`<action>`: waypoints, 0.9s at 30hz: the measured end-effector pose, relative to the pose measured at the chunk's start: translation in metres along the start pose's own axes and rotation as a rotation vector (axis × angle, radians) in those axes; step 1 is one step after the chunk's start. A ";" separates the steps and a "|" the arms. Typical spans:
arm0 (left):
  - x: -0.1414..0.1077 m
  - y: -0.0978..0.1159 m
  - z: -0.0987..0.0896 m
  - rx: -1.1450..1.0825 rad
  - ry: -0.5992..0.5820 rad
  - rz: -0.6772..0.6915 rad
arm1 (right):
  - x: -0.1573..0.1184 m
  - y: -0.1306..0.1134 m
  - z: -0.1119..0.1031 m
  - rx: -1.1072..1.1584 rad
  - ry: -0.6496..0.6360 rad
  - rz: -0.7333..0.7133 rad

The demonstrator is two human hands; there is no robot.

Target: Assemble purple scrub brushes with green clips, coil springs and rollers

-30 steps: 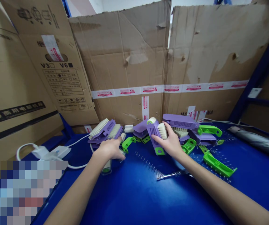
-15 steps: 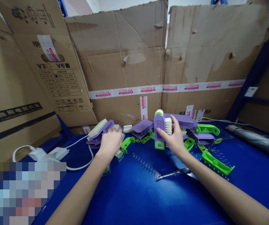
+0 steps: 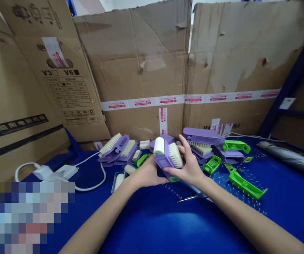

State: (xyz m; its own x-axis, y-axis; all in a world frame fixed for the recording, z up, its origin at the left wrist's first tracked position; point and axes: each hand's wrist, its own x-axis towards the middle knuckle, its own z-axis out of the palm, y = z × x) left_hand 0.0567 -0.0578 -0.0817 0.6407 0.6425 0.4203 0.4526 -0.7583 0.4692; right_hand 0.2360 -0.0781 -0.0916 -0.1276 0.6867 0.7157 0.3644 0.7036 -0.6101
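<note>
A purple brush (image 3: 165,161) with white bristles, a white roller at its upper end and a green piece at its lower end is held tilted above the table. My right hand (image 3: 190,167) grips it from the right, thumb across the front. Against its left side is my left hand (image 3: 149,173), thumb stretched out below the brush; its other fingers are mostly hidden. Just behind my left hand lies a green handle-shaped part (image 3: 142,160). Nearby on the left are small white rollers (image 3: 119,180), some in clear holders.
Purple brushes (image 3: 118,148) are heaped at left, and more purple brush bodies (image 3: 203,135) at right. Green parts (image 3: 247,185) lie among scattered screws. A screwdriver (image 3: 190,198) rests on the blue table (image 3: 178,229). A white cable (image 3: 84,189) runs left; cardboard (image 3: 141,70) stands behind.
My left hand has come away from the left-hand brush pile and moved right to the held brush. My right hand has brought that brush left and down, tilting it.
</note>
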 end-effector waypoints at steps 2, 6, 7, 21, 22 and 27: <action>0.000 -0.001 0.001 -0.186 -0.148 -0.016 | -0.002 -0.002 0.002 -0.025 -0.032 -0.026; 0.003 0.004 0.003 -0.430 -0.078 -0.109 | -0.002 0.000 0.003 -0.086 -0.084 -0.030; 0.005 0.006 0.004 -0.474 -0.007 -0.141 | -0.001 0.001 0.002 -0.109 -0.094 -0.028; 0.010 -0.009 0.014 -1.100 0.427 -0.490 | 0.016 0.014 -0.035 -1.174 -0.244 0.367; 0.011 -0.008 0.014 -1.130 0.428 -0.520 | 0.016 0.014 -0.036 -1.198 -0.294 0.408; 0.011 -0.001 0.016 -1.110 0.460 -0.482 | 0.013 0.014 -0.037 -1.177 -0.433 0.479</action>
State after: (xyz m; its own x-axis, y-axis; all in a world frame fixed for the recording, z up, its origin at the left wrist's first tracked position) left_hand 0.0734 -0.0515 -0.0904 0.1870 0.9704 0.1527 -0.3183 -0.0872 0.9440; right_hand 0.2737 -0.0661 -0.0780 0.0350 0.9755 0.2170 0.9982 -0.0449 0.0409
